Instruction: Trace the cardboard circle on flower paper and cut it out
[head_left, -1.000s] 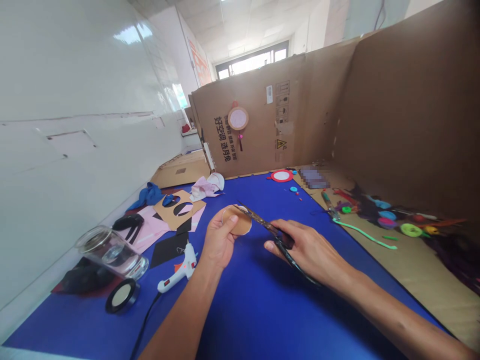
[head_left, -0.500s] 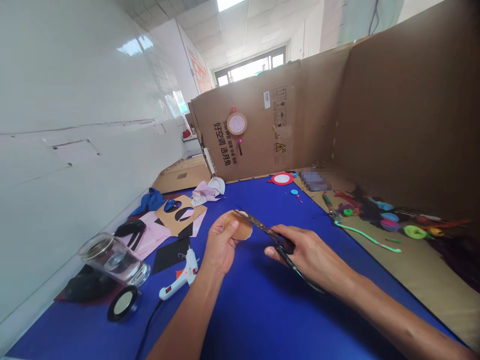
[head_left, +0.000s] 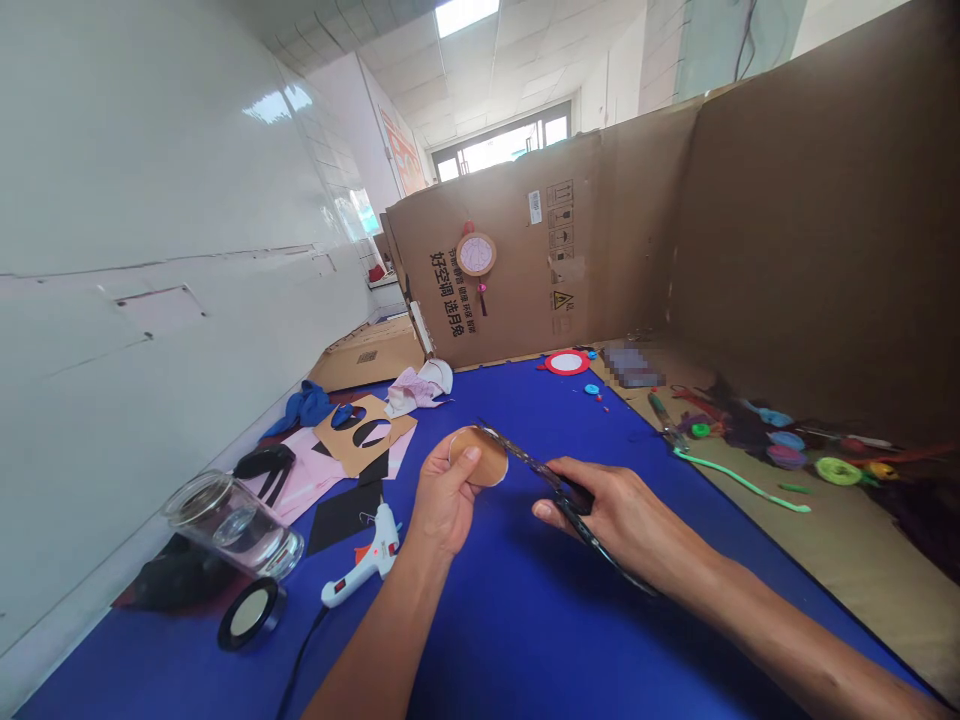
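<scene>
My left hand (head_left: 448,490) pinches a round brown cardboard disc (head_left: 487,462) between thumb and fingers, its pale edge showing at the right. Around the handle of a pair of dark, worn scissors (head_left: 531,462) my right hand (head_left: 611,505) is wrapped. The scissor blades point up and left and lie along the disc's upper right edge. Whether they touch it I cannot tell. A white hot glue gun (head_left: 366,562) lies on the blue table (head_left: 502,630) left of my left forearm.
At the left stand a glass of water (head_left: 247,530) and a round black-rimmed object (head_left: 251,612), near brown cardboard with round cut-outs (head_left: 352,457). A red ring with a white centre (head_left: 568,362) lies at the back. Coloured craft pieces (head_left: 787,450) line the right; cardboard walls (head_left: 637,230) enclose the back.
The view has shifted slightly, so everything sits a little lower and to the right. Both hands keep their grip on the disc and the scissors, nearly unmoved.
</scene>
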